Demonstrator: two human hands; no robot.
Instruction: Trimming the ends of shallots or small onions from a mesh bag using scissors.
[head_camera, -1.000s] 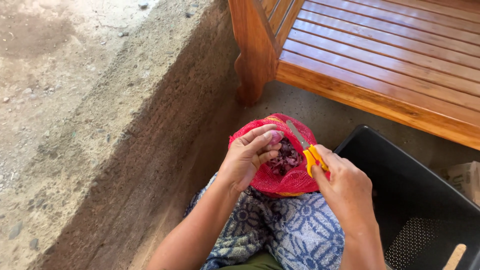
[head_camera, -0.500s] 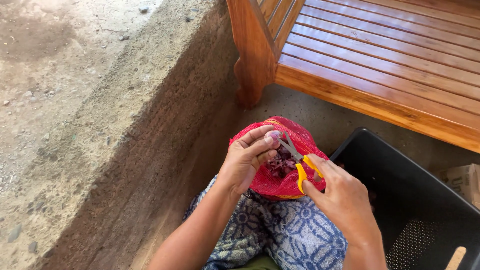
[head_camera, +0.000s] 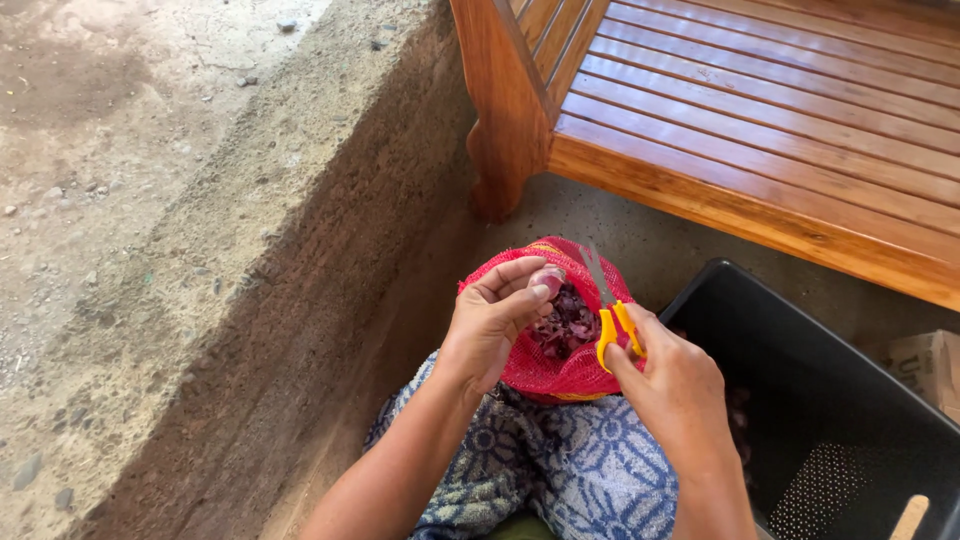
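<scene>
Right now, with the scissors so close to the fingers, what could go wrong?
1. The scissors in the right hand point toward the left hand, which pinches a small onion; a slip could nick the fingertips.
2. The red mesh bag rests on the lap and could tip, spilling peelings beside the black crate.

A red mesh sack (head_camera: 560, 365) sat open on my lap, round and bulging. A brown cardboard box (head_camera: 925, 368) (only its corner showing) stood at the far right, beside the black crate (head_camera: 800, 400).
</scene>
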